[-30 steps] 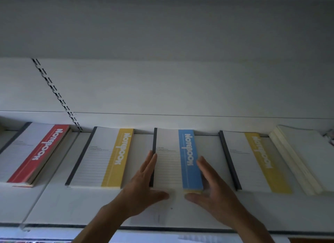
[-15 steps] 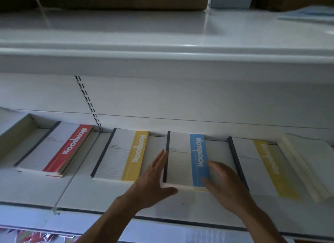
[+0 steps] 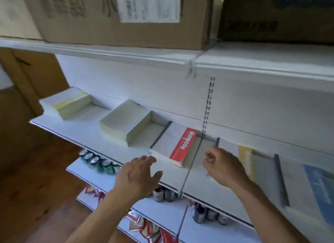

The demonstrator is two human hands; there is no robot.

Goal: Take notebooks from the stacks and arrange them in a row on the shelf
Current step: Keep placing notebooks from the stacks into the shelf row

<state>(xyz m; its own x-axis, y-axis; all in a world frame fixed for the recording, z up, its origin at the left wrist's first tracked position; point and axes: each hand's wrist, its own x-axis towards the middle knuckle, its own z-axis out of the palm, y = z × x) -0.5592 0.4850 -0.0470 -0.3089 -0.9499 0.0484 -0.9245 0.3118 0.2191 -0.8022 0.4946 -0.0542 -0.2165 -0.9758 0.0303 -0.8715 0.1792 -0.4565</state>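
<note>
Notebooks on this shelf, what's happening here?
A person is arranging notebooks on the white shelf. The red-striped notebook, yellow-striped notebook and blue-striped notebook lie in a row. The left hand hovers open by the red one; the right hand, fingers curled, is over the yellow one. A plain stack and a yellow-topped stack sit further left.

Cardboard boxes (image 3: 117, 16) up top, cans (image 3: 97, 161) below, red packets (image 3: 144, 226) lower, wooden floor (image 3: 36, 188)

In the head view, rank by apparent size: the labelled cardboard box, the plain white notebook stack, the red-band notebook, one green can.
1. cardboard box, by far largest.
2. white notebook stack and red-band notebook look about alike; the notebook lies nearer, so unranked.
3. green can, smallest.
</note>
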